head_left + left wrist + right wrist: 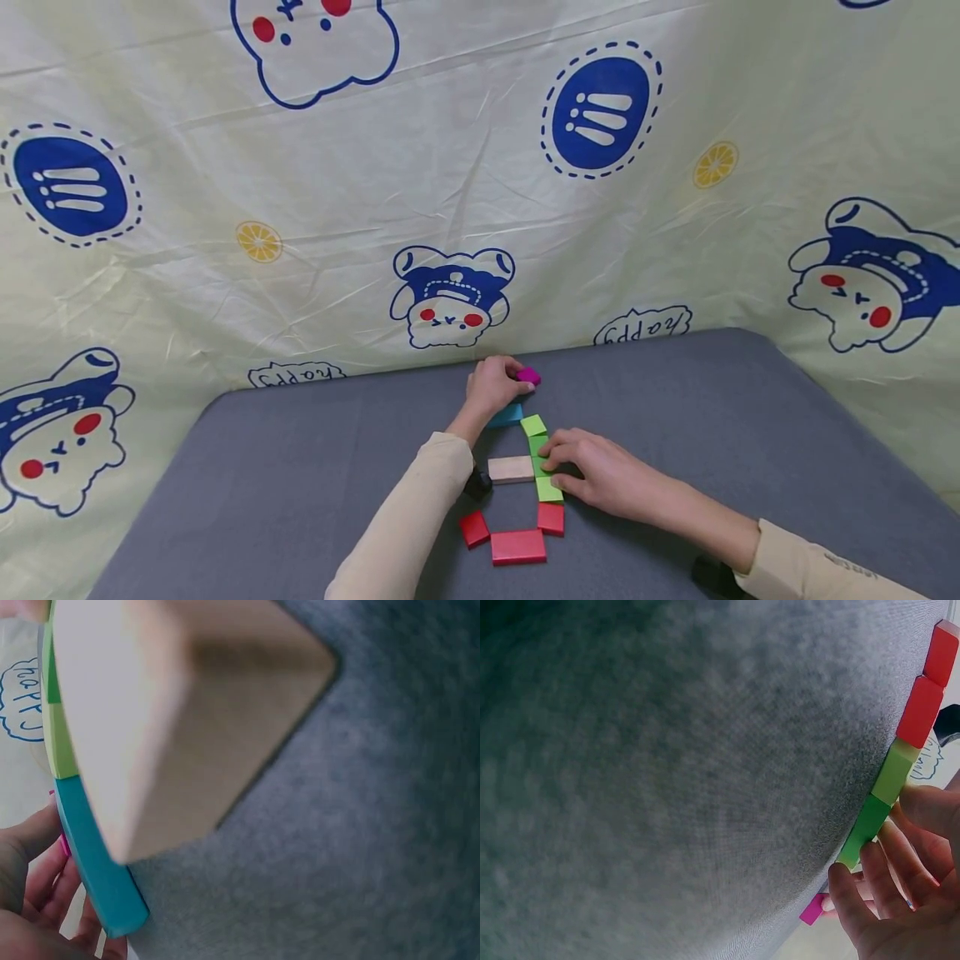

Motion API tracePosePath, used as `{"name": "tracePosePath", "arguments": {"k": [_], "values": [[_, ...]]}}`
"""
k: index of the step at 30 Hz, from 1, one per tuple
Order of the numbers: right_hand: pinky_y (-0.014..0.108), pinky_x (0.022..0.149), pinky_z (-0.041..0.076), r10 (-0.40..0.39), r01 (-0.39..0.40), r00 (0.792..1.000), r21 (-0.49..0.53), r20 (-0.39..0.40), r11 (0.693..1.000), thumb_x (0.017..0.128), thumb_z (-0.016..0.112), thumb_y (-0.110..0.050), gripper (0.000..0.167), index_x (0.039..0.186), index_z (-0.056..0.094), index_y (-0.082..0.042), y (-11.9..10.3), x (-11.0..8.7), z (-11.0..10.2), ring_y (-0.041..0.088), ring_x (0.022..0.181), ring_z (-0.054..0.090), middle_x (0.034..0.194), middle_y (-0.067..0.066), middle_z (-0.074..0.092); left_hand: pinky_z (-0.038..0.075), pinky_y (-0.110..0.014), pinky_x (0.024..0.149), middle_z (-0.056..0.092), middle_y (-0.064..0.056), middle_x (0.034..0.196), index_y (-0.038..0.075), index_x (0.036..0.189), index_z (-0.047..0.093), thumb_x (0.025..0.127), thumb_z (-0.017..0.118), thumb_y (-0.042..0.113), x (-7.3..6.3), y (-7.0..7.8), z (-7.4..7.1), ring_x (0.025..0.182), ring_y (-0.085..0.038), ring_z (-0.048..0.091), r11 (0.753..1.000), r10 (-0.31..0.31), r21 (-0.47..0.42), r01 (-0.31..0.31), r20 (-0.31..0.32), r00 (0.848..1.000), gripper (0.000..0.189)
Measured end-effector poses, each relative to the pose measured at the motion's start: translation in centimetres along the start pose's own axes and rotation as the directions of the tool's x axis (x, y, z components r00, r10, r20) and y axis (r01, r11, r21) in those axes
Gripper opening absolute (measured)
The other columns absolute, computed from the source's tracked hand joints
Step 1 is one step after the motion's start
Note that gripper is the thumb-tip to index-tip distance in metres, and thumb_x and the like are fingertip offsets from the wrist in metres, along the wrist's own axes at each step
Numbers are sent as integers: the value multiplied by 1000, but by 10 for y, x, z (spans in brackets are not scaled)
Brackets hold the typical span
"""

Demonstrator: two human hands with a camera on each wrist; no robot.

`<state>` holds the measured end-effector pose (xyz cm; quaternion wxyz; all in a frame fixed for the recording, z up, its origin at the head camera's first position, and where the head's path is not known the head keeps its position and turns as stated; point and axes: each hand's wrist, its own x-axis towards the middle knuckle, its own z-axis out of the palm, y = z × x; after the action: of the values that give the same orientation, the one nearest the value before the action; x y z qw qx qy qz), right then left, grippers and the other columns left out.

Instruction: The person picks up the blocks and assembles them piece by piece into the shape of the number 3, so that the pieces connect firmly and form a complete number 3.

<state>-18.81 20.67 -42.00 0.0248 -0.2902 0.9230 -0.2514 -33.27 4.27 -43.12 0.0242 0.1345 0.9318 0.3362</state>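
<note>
My left hand (495,387) pinches a small magenta block (528,377) between thumb and fingers at the far end of a block outline. Just nearer than that hand lies a blue block (506,415), partly covered by it. My right hand (603,471) rests its fingertips against the right side of a column of green blocks (542,465), light and dark. In the right wrist view its extended fingers (885,881) touch the dark green block (866,825). A plain wooden block (512,469) extends left from the column.
Nearer the body lie a long red block (519,547), a small red block (474,528) to its left and another red block (551,518) below the greens. All sit on a grey cloth-covered table (300,492). A printed curtain (450,167) hangs behind the table's far edge.
</note>
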Motion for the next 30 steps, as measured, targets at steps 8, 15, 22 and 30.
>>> {"name": "tracePosePath", "arguments": {"k": [8,15,22,30], "values": [[46,91,49,0,0,1000,2,5,1000,87,75,-14,16,103,75,-16,-1,1,0,19,108,57,114,-4,62,40,-42,94,65,-5,106,9,114,71,91,71,18,1,-10,-6,97,-21,54,996,29,-83,-25,46,999,25],[45,91,49,-17,17,1000,-3,7,1000,88,75,-13,16,103,75,-16,-1,-1,0,18,108,58,114,-5,62,47,-36,86,61,-10,106,4,117,66,94,66,12,0,-23,-17,95,-23,53,986,55,-160,-43,69,996,24],[46,91,49,26,-26,999,-2,19,1000,87,75,-14,18,105,75,-15,-1,0,1,21,109,57,115,-4,61,47,-39,89,62,-12,107,2,116,65,93,67,10,-7,-36,-27,96,-25,54,987,42,-157,-35,38,998,24],[48,92,49,48,-47,999,-7,20,999,87,75,-14,18,105,75,-13,-2,1,2,23,111,57,116,-2,61,49,-38,86,62,-11,102,1,113,65,93,68,11,-21,-44,-38,92,-24,54,983,54,-179,-48,29,998,22]]}}
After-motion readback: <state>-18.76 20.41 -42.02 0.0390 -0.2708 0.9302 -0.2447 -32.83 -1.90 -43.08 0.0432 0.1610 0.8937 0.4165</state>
